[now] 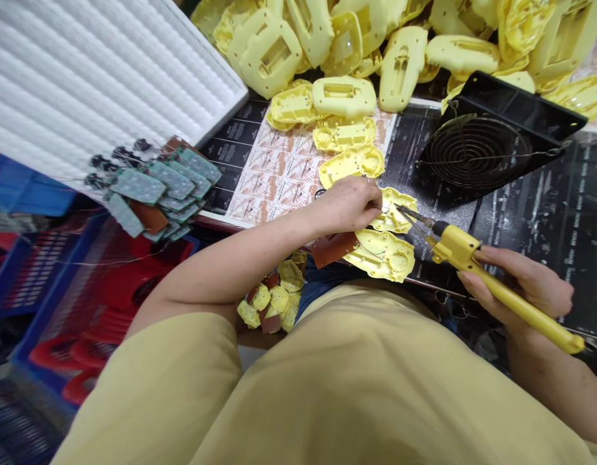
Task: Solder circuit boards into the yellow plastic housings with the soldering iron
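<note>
My right hand (pixel 526 284) is wrapped around the handle of a yellow soldering gun (pixel 456 248). Its thin metal tip points left, at a yellow plastic shell half (pixel 400 219) on the bench. Over that same shell, my left hand (pixel 354 203) has its fingers pinched together close to the tip; what they hold is too small to make out. Just below, at the bench edge, lies another yellow shell half (pixel 386 255) with a thin wire across it and a brown circuit board (pixel 333 248) at its left. Further shell halves (pixel 351 165) run up the bench in a row.
A black fan (pixel 477 155) with a wire guard stands behind the soldering gun. Yellow casings (pixel 402 64) pile up at the back. Green circuit boards (pixel 138 184) with wires rest on white foam (pixel 109 77) at left. Below are blue crates (pixel 51 323) with red parts.
</note>
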{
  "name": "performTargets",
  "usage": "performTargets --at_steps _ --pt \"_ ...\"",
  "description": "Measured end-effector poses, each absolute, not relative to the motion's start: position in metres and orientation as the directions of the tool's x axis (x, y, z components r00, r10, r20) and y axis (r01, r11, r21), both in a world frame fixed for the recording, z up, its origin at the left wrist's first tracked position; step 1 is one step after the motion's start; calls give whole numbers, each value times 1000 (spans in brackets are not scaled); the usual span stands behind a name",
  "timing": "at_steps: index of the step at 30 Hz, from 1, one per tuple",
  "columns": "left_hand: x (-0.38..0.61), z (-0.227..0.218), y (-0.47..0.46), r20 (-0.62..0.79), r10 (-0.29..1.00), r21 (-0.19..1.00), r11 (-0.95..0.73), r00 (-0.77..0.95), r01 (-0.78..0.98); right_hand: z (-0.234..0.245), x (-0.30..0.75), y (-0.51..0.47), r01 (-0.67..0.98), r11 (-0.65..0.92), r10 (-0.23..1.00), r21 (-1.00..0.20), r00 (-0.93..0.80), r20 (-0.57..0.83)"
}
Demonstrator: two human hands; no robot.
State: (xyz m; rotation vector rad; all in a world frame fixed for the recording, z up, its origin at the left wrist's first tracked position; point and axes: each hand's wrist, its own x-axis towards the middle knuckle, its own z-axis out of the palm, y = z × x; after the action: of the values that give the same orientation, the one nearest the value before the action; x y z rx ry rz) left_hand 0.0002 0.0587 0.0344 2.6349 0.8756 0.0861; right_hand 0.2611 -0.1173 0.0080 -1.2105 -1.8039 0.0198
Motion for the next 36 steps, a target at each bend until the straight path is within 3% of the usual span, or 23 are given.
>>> performTargets --at_steps 6,10,14,17,20,24,29,36 --pt "-1 34 54 -34 585 326 -760 810 562 4 255 -120 694 396 744 -602 142 653" --pt "-7 35 51 -15 575 372 -756 818 538 -4 255 -114 568 389 694 -726 338 636" --pt "-12 34 51 47 608 437 -726 792 531 -12 258 -108 415 334 759 -846 414 503" --pt "-11 30 50 86 648 421 -712 756 562 -15 258 -108 366 309 767 -878 450 458" --pt "-6 27 48 98 696 410 -680 711 609 -14 257 -110 417 325 696 -849 502 513" --pt "2 27 46 67 725 367 -657 685 659 -3 256 -112 578 405 704 -708 297 645" --pt "7 33 46 16 722 286 -666 692 689 13 252 -103 597 568 710 -566 -9 704" --pt "6 35 50 10 692 252 -700 722 668 5 256 -98 604 607 688 -517 -75 722"
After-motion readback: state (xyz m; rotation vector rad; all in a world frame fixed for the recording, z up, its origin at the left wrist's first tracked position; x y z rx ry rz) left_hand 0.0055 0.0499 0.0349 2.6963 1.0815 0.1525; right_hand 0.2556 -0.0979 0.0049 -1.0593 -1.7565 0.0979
